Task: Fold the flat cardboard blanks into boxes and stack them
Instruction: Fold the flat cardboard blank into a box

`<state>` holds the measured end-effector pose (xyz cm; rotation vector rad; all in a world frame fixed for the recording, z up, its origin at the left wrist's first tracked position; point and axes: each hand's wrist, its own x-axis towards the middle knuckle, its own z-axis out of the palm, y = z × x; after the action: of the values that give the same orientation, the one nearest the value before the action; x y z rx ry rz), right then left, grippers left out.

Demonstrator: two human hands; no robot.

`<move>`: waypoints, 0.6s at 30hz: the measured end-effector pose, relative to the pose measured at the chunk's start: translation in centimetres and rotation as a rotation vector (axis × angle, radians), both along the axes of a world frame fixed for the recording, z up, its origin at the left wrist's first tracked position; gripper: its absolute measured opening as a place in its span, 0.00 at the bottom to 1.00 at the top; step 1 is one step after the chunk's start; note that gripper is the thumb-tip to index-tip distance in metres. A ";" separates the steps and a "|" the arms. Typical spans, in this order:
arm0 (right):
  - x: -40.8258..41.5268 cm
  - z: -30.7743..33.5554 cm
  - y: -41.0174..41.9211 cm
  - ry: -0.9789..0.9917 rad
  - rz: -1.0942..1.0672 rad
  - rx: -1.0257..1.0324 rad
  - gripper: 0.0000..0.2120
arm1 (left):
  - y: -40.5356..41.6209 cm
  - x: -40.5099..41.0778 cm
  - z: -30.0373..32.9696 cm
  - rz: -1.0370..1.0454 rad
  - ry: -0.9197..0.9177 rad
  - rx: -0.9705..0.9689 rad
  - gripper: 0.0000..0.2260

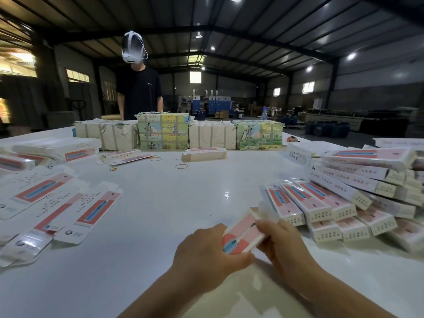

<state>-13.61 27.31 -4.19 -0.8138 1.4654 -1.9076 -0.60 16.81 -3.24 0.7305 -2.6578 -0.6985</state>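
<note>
1. Both hands hold one box (242,235) just above the table (160,203), near its front edge. The left hand (206,251) grips the near end, fingers curled round it. The right hand (278,239) pinches the side; the far flap looks open yet, though it is blurred.
2. Done so far: a big stack (358,191) of folded boxes lies to the right, several layers deep, with a front row touching it. The box in hand is just beside that row.
3. Left to do: loose flat blanks (57,203) are spread on the left, and wrapped bundles (179,131) stand in a row at the far side. By that, I judge the task well under way but far from finished.
4. Around: rubber bands (181,166) lie mid-table, with a small pile (204,153) of blanks near the bundles. A person (138,88) wearing a headset stands behind the bundles.
5. Nothing lies between the box and the stack; the stack leans unevenly, so a careless drop could slide it.
</note>
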 end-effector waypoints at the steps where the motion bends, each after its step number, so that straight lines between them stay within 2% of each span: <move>1: 0.3 0.1 0.0 0.252 -0.080 0.059 0.13 | 0.0 0.0 0.0 -0.001 -0.004 -0.003 0.28; 2: 0.4 0.0 0.1 0.500 -0.134 0.121 0.16 | 0.0 0.1 -0.1 -0.003 -0.008 -0.010 0.26; 3: 0.6 -0.1 0.2 0.668 -0.165 0.166 0.15 | 0.0 0.1 -0.1 -0.006 -0.011 -0.019 0.25; 5: 0.6 -0.4 0.2 0.779 -0.154 0.172 0.10 | -0.2 0.2 -0.2 -0.013 -0.022 -0.040 0.25; 6: 0.8 -0.3 0.3 0.720 -0.123 0.144 0.07 | -0.3 0.3 -0.2 -0.012 -0.023 -0.053 0.24; 9: 0.6 0.1 0.2 0.331 -0.035 0.097 0.16 | -0.5 0.5 -0.1 -0.001 -0.038 -0.107 0.25; 11: 0.5 0.5 0.1 0.160 -0.008 0.120 0.17 | -0.5 0.5 -0.1 0.006 -0.052 -0.168 0.24; 14: 0.2 0.7 0.3 0.057 -0.010 0.121 0.16 | -0.5 0.5 -0.1 0.012 -0.050 -0.224 0.23; 18: 0.1 1.3 0.6 0.044 -0.007 0.080 0.22 | -0.5 0.5 -0.3 -0.014 -0.049 -0.215 0.28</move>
<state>-13.52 27.88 -2.90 -0.8195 1.5627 -1.8340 -0.06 16.31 -3.54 0.6777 -2.7288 -0.3940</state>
